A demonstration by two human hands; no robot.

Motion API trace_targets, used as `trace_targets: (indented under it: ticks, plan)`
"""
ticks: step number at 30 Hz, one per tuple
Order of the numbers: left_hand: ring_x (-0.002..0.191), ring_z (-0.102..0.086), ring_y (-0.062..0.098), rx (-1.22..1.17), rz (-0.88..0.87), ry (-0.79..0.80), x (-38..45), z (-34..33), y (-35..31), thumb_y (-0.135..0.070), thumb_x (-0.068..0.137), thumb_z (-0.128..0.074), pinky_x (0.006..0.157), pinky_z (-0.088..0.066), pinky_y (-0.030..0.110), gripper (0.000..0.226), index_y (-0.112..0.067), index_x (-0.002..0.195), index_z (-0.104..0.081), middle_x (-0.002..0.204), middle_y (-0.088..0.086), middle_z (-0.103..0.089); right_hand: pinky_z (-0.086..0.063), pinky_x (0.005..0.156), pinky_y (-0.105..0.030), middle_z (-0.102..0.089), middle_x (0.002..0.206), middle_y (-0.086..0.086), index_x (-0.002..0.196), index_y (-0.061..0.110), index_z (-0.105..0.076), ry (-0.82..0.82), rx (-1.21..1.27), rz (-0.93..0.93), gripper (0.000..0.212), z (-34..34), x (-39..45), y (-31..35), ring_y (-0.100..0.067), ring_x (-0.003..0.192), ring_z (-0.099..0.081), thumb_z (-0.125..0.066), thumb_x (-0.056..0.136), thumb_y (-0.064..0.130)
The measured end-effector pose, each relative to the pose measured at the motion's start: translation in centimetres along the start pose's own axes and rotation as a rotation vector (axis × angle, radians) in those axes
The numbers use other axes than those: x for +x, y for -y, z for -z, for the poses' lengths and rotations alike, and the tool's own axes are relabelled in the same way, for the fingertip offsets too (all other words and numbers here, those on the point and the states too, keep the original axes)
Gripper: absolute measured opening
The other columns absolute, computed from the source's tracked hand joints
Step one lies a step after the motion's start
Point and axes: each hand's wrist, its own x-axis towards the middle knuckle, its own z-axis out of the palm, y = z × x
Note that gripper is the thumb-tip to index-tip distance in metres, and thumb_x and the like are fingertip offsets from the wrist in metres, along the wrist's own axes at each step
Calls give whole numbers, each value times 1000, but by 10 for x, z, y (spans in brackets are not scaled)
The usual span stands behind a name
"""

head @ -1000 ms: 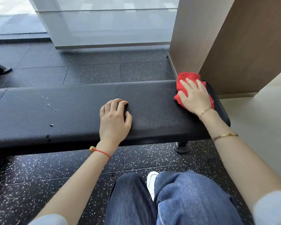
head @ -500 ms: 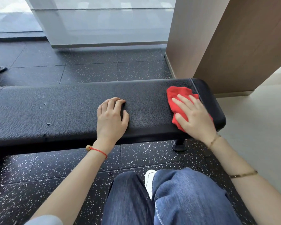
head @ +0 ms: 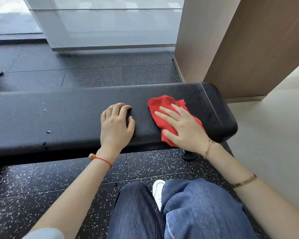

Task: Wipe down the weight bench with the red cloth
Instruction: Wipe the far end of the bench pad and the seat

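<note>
Right hand (head: 183,128) lies flat on the red cloth (head: 164,107), fingers straight and spread, pressing it onto the black padded surface (head: 59,118) near that surface's right end. Left hand (head: 116,125) rests on the same padding just beside the cloth, fingers loosely curled at the tips and holding nothing; it seems to be steadying the person rather than working.

Largest first: the weight bench's surface runs across the whole view, its pebbled vinyl top looking firm under the palms and probably a little slick, so a flat palm should slide over it easily. Speckled rubber floor (head: 41,183) lies beneath and beyond it, and a wooden column (head: 231,49) stands behind the right end. One bench foot (head: 188,155) shows below the right wrist.

Next, the cloth: small, crumpled, soft and light, it will bunch or slip out if pushed by fingertips alone, so holding it under the whole palm, as now, is likely the best purchase.

Smallest, a few pale specks and droplets (head: 47,131) sit on the left part of the padding, well apart from the cloth; that stretch looks not yet wiped.
</note>
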Motion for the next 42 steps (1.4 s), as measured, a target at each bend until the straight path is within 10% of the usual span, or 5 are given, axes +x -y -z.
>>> trace_targets:
  ticks: [9,19,29,38,42]
  plan:
    - [125,-47,27,4,6,2,-2,-2,-3,-30,93,-48,112,-32,42,35,-17,124,-58,130,3,-56,-4,122,-45,-24,160,8,150,34,-30,-50,-30,-512,54,12,57,-84,-28,148,-12,-37,98,44]
    - [125,-48,26,12,-15,-20,-1,-2,3,-32,91,-46,110,-34,42,38,-17,123,-60,128,3,-58,-13,122,-40,-34,156,8,146,33,-39,-37,-10,-81,56,-1,34,-5,-27,146,-21,-44,92,45]
    - [127,-47,29,9,-3,-7,-2,-3,-2,-30,92,-45,112,-33,44,39,-15,125,-59,131,6,-57,-10,121,-44,-30,158,2,148,29,-38,-167,-24,-661,52,13,23,-100,-33,146,-19,-41,97,39]
    - [126,-46,29,17,-13,-8,-1,-4,1,-30,92,-44,112,-33,44,39,-15,125,-58,131,6,-56,-15,121,-41,-35,155,8,147,30,-39,-64,12,-233,56,4,13,-36,-27,145,-23,-38,93,44]
    - [126,-47,29,12,-14,0,-2,-4,-1,-30,92,-44,112,-33,44,39,-15,126,-58,131,7,-56,-16,121,-40,-39,153,6,144,29,-44,-179,-27,-378,59,6,-31,-51,-29,142,-28,-33,88,46]
